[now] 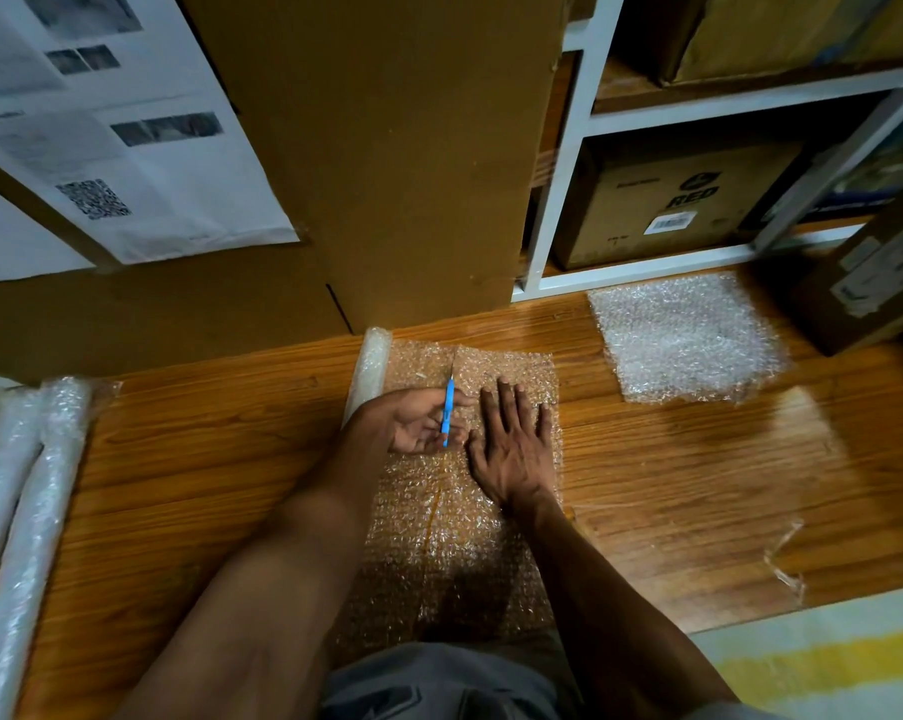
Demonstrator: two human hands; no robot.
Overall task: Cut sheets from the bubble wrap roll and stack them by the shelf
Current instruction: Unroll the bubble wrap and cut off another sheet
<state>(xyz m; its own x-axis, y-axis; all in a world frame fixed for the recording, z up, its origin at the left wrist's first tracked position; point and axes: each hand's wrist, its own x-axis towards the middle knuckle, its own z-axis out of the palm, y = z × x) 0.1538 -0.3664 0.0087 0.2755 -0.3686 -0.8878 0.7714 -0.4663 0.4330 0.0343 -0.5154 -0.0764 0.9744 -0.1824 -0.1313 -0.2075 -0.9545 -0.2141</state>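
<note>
Cutting a sheet from the bubble wrap roll [368, 371] on the floor.
The right hand [514, 449] lies flat, holding the wrap still; the left hand [418, 420] grasps the blue cutter [447, 412]. Finished sheets [685, 337] wait beside the shelf [568, 163].

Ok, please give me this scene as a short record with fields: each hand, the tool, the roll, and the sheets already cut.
left hand: holds the blue cutter, blade pointing away along the cut line
right hand: flat, fingers spread, pressing the unrolled bubble wrap
roll: on the wooden floor, left of the unrolled part
cut sheets: stacked on the floor before the white shelf
spare rolls: far left
</note>
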